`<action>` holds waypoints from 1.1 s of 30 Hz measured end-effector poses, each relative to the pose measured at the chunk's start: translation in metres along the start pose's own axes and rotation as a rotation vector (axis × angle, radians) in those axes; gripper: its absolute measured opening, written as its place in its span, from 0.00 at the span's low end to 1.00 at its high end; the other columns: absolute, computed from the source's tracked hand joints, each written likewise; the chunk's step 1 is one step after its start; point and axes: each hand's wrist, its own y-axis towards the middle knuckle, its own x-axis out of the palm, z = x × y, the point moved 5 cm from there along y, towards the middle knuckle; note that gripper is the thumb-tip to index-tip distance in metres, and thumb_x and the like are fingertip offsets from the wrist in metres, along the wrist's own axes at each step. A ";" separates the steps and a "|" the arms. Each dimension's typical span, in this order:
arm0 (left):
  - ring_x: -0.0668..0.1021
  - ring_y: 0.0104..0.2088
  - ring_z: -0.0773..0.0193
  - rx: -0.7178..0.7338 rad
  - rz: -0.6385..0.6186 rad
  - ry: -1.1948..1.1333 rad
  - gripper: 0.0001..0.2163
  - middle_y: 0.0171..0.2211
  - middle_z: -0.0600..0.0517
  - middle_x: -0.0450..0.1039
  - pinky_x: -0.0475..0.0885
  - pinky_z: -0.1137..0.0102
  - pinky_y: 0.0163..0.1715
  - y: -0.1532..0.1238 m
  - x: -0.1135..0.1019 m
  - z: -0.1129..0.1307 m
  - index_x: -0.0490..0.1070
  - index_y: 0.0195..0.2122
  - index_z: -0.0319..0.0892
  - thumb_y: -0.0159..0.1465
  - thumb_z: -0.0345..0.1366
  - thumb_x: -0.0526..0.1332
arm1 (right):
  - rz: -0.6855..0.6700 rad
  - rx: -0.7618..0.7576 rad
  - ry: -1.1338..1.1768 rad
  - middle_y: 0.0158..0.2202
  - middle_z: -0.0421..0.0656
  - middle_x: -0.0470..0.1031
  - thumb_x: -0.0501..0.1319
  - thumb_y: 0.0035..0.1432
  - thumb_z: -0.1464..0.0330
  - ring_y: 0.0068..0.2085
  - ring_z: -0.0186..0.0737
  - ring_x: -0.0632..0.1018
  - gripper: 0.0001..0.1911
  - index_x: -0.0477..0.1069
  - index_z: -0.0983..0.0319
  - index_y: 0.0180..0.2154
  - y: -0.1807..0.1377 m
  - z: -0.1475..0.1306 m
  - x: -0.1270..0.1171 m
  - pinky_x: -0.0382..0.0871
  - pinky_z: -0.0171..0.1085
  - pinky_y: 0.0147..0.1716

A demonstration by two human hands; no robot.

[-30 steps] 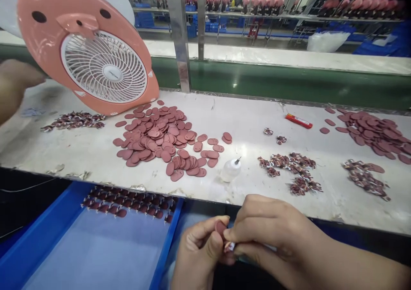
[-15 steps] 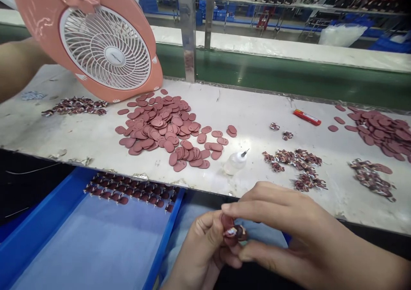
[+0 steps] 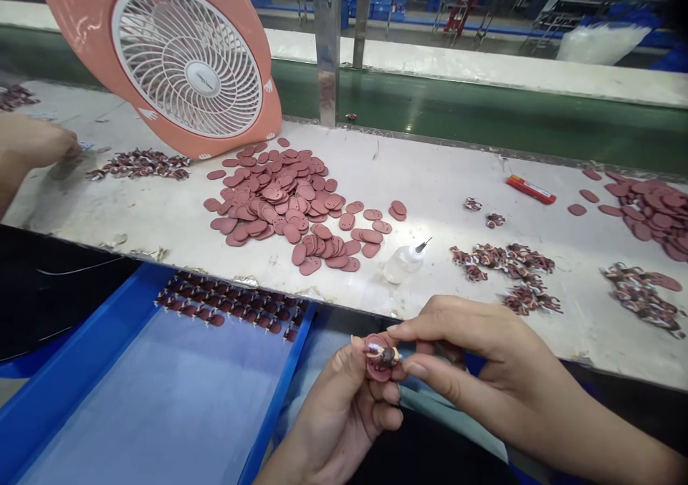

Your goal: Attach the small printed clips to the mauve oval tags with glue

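In our left grip (image 3: 344, 406) sits a matt, smooth plastic disc (image 3: 376, 372); beyond it, the desk (image 3: 430, 177) looks scuffed, the fan (image 3: 80, 12) glossy.

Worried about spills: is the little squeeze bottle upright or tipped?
Tipped: the bottle lies on its side on the bench, nozzle pointing sideways.

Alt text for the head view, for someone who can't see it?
The left hand and right hand together pinch a reddish oval piece in front of the bench edge. On the bench: a heap of like ovals, a squeeze bottle, a pink fan; a blue tray sits lower left.
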 end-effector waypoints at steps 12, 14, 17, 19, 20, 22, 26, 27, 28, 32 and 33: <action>0.76 0.26 0.72 0.097 -0.099 0.125 0.14 0.30 0.50 0.78 0.76 0.79 0.24 -0.004 0.003 0.006 0.80 0.33 0.38 0.63 0.45 0.66 | -0.013 -0.013 0.058 0.30 0.35 0.77 0.65 0.62 0.76 0.28 0.28 0.74 0.14 0.76 0.55 0.47 0.001 -0.001 0.010 0.67 0.26 0.28; 0.77 0.27 0.70 0.101 -0.102 0.171 0.20 0.32 0.48 0.78 0.77 0.78 0.24 -0.003 0.001 0.007 0.81 0.39 0.37 0.61 0.52 0.65 | 0.040 -0.076 0.043 0.31 0.36 0.77 0.64 0.63 0.76 0.29 0.28 0.75 0.13 0.75 0.57 0.47 0.000 -0.001 0.011 0.68 0.26 0.27; 0.78 0.28 0.66 0.119 -0.027 0.216 0.29 0.32 0.45 0.78 0.77 0.76 0.23 -0.002 -0.007 0.009 0.79 0.46 0.37 0.58 0.59 0.64 | 0.187 -0.188 -0.086 0.30 0.39 0.75 0.62 0.62 0.78 0.29 0.30 0.75 0.11 0.75 0.62 0.46 -0.003 -0.002 0.014 0.70 0.27 0.27; 0.76 0.26 0.68 0.242 0.115 0.247 0.25 0.30 0.48 0.78 0.75 0.77 0.23 -0.005 -0.014 0.016 0.79 0.44 0.39 0.56 0.56 0.68 | 0.287 -0.256 -0.241 0.30 0.41 0.75 0.62 0.61 0.79 0.29 0.32 0.75 0.11 0.74 0.66 0.46 -0.006 -0.002 0.020 0.71 0.30 0.28; 0.75 0.25 0.69 0.333 0.191 0.268 0.21 0.29 0.50 0.77 0.74 0.77 0.22 -0.008 -0.016 0.020 0.79 0.40 0.40 0.55 0.53 0.71 | 0.326 -0.298 -0.314 0.30 0.43 0.75 0.62 0.61 0.80 0.29 0.33 0.75 0.12 0.73 0.68 0.47 -0.007 -0.003 0.023 0.72 0.32 0.27; 0.72 0.23 0.71 0.506 0.286 0.311 0.17 0.25 0.54 0.73 0.72 0.77 0.22 -0.015 -0.017 0.027 0.78 0.33 0.41 0.50 0.47 0.76 | 0.366 -0.382 -0.427 0.30 0.45 0.76 0.62 0.61 0.81 0.29 0.36 0.75 0.14 0.72 0.70 0.49 -0.009 -0.004 0.033 0.71 0.35 0.27; 0.70 0.23 0.71 0.619 0.298 0.413 0.15 0.27 0.55 0.73 0.70 0.76 0.24 -0.020 -0.011 0.034 0.77 0.29 0.42 0.47 0.44 0.78 | 0.351 -0.475 -0.494 0.31 0.46 0.78 0.61 0.61 0.80 0.28 0.38 0.75 0.14 0.71 0.71 0.49 -0.003 -0.003 0.052 0.71 0.37 0.25; 0.69 0.23 0.72 0.633 0.312 0.428 0.14 0.27 0.56 0.72 0.70 0.76 0.24 -0.021 -0.011 0.036 0.76 0.28 0.42 0.48 0.42 0.77 | 0.347 -0.488 -0.497 0.31 0.47 0.78 0.62 0.61 0.81 0.28 0.38 0.75 0.14 0.72 0.71 0.49 -0.001 -0.003 0.056 0.71 0.37 0.25; 0.69 0.23 0.72 0.645 0.333 0.439 0.13 0.26 0.56 0.71 0.69 0.76 0.24 -0.022 -0.012 0.038 0.75 0.26 0.42 0.50 0.41 0.77 | 0.344 -0.499 -0.495 0.31 0.47 0.78 0.62 0.60 0.81 0.28 0.39 0.75 0.13 0.72 0.72 0.48 0.002 -0.003 0.059 0.71 0.38 0.24; 0.71 0.24 0.71 0.667 0.452 0.437 0.12 0.27 0.55 0.73 0.70 0.76 0.24 -0.028 -0.023 0.044 0.74 0.28 0.42 0.54 0.44 0.73 | 0.310 -0.539 -0.488 0.29 0.48 0.78 0.63 0.59 0.81 0.26 0.39 0.75 0.11 0.73 0.73 0.45 0.008 -0.007 0.072 0.70 0.38 0.23; 0.73 0.26 0.69 0.660 0.497 0.450 0.13 0.29 0.54 0.75 0.71 0.75 0.24 -0.031 -0.031 0.046 0.74 0.30 0.42 0.55 0.45 0.72 | 0.290 -0.549 -0.490 0.28 0.46 0.78 0.63 0.60 0.80 0.25 0.38 0.75 0.08 0.74 0.72 0.44 0.007 -0.009 0.075 0.70 0.38 0.23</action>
